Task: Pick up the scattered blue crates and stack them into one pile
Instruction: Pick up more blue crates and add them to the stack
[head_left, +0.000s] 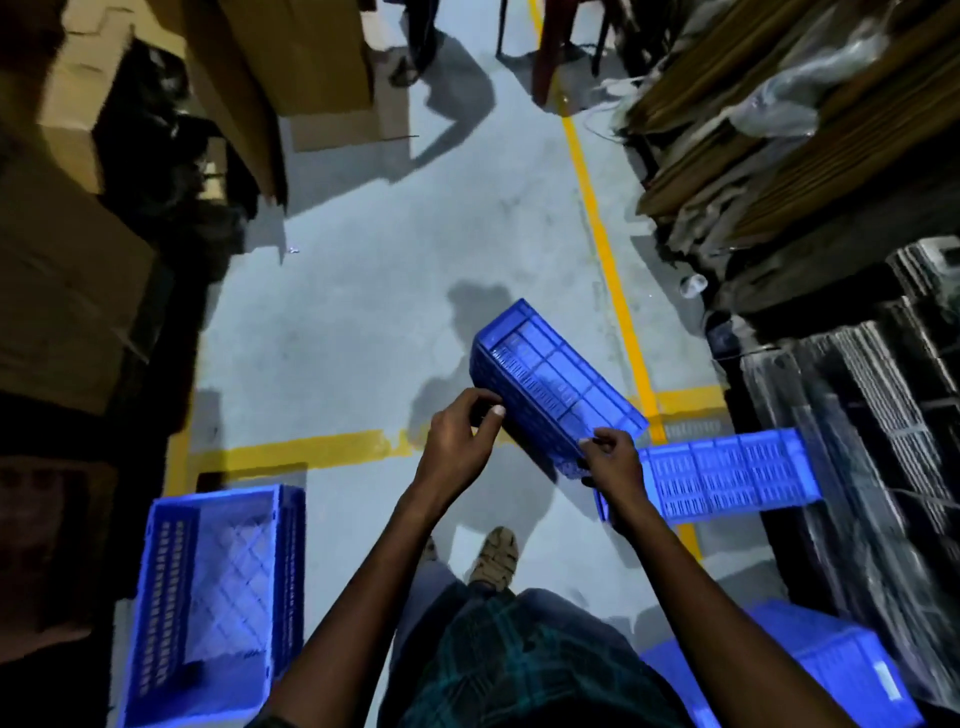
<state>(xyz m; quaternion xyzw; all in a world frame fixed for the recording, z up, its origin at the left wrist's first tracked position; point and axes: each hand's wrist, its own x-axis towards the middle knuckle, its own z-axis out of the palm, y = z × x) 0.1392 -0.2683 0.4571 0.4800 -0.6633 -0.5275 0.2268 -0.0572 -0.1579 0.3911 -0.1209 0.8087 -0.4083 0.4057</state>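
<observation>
I hold a blue slotted crate (550, 376) tilted in the air over the floor, its side wall facing up. My left hand (460, 441) grips its near left edge and my right hand (613, 465) grips its near right corner. An upright blue crate (218, 608) stands on the floor at the lower left, its open top towards me. Another blue crate (727, 475) lies on its side to the right, just behind my right hand. A further blue crate (831, 670) sits at the bottom right, partly cut off.
Cardboard boxes (78, 249) pile up along the left. Flattened cardboard (810, 135) and dark stacked crates (883, 415) line the right. Yellow floor lines (608, 249) cross the grey floor. Chair legs (545, 57) and a person's legs stand at the far end.
</observation>
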